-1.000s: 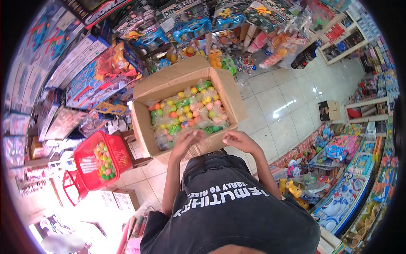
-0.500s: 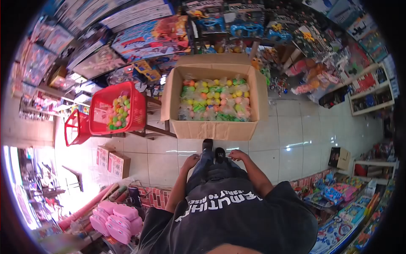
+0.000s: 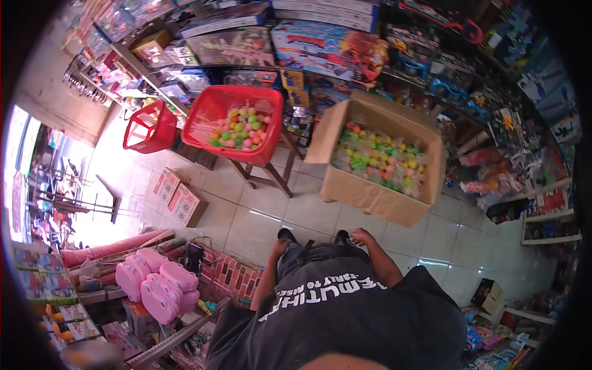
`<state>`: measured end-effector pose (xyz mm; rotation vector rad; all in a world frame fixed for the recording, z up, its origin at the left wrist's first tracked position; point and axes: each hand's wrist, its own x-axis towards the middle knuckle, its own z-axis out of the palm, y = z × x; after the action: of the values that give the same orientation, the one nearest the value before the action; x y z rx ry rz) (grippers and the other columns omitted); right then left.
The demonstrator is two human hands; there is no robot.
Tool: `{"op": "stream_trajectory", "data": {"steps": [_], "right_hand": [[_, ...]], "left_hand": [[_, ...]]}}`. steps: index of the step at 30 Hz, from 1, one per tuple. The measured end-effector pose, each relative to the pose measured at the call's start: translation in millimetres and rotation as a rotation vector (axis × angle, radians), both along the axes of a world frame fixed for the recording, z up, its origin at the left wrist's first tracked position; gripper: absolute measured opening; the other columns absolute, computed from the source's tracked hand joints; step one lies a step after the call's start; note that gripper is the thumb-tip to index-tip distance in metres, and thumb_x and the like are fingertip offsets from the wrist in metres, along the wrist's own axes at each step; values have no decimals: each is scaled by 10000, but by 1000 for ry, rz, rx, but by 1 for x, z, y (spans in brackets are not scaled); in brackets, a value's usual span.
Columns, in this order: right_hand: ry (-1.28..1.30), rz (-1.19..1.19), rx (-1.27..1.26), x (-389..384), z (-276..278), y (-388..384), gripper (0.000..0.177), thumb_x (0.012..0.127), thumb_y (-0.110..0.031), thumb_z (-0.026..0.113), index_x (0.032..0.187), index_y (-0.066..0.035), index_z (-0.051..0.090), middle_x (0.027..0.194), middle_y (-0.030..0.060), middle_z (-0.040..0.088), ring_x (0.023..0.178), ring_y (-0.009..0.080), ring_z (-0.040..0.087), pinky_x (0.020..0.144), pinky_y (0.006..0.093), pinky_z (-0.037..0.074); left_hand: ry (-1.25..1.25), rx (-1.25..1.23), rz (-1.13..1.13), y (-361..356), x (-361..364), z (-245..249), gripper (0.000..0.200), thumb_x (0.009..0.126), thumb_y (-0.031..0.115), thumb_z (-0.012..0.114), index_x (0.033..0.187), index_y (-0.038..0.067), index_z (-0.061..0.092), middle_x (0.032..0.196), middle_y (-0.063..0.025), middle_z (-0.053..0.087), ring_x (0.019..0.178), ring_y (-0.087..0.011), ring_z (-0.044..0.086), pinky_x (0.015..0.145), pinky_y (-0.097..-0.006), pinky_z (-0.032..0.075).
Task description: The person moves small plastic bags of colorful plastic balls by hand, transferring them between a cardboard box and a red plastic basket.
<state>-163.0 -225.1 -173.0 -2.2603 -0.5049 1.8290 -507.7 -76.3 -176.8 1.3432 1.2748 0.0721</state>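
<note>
My left hand [image 3: 281, 247] hangs beside my left thigh, its small, dark fingers loosely bent, with nothing seen in them. On the other side, my right hand [image 3: 362, 237] is held low near my right shoe, fingers slightly apart and empty. Neither hand touches a box or basket. Ahead to the right, an open cardboard box [image 3: 376, 196] holds several bags of colourful balls [image 3: 385, 154]. A red basket [image 3: 200, 117] with loose pink, green and yellow balls [image 3: 243, 129] rests on a wooden stool [image 3: 280, 179] ahead to the left.
A smaller red basket [image 3: 151, 143] stands at the left. Two small cartons [image 3: 185, 206] are on the tiled floor [image 3: 253, 228]. Pink cases [image 3: 163, 280] lie at the lower left, near rolled material [image 3: 111, 248]. Boxed toys [image 3: 327, 49] line the shelves ahead.
The view has turned left, so the cardboard box and red baskets appear farther right and tilted. Both hands still hang low beside my body; nothing has been picked up.
</note>
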Motion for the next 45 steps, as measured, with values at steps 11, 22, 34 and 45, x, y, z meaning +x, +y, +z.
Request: {"op": "stream_trajectory", "data": {"steps": [11, 22, 34, 45], "right_hand": [[-151, 352, 330, -122, 24, 157, 380, 729, -392, 620, 904, -54, 633, 904, 150, 642, 869, 286, 614, 772, 354, 470], [275, 245, 653, -174, 176, 303, 241, 877, -296, 531, 934, -65, 572, 878, 22, 610, 794, 132, 595, 738, 289, 453], [439, -298, 865, -132, 239, 475, 254, 879, -318, 525, 957, -77, 547, 852, -9, 574, 727, 70, 562, 625, 202, 436], [-248, -161, 917, -90, 93, 582, 548, 761, -284, 640, 1189, 3, 453, 1119, 151, 553, 1023, 240, 543, 848, 321, 429]], "left_hand": [[3, -80, 155, 88, -119, 5, 353, 840, 372, 532, 1056, 98, 579, 891, -40, 609, 740, -129, 547, 598, -264, 426], [-333, 340, 281, 180, -80, 111, 246, 892, 190, 501, 1042, 6, 566, 885, -54, 618, 818, -124, 572, 705, -259, 448], [-399, 723, 171, 373, 1, 274, 193, 883, 106, 498, 1021, -16, 555, 884, -118, 617, 806, -169, 591, 742, -281, 453], [-289, 515, -285, 501, 78, 157, 459, 824, 152, 559, 1233, 10, 407, 1162, -192, 515, 1068, -305, 525, 873, -352, 433]]}}
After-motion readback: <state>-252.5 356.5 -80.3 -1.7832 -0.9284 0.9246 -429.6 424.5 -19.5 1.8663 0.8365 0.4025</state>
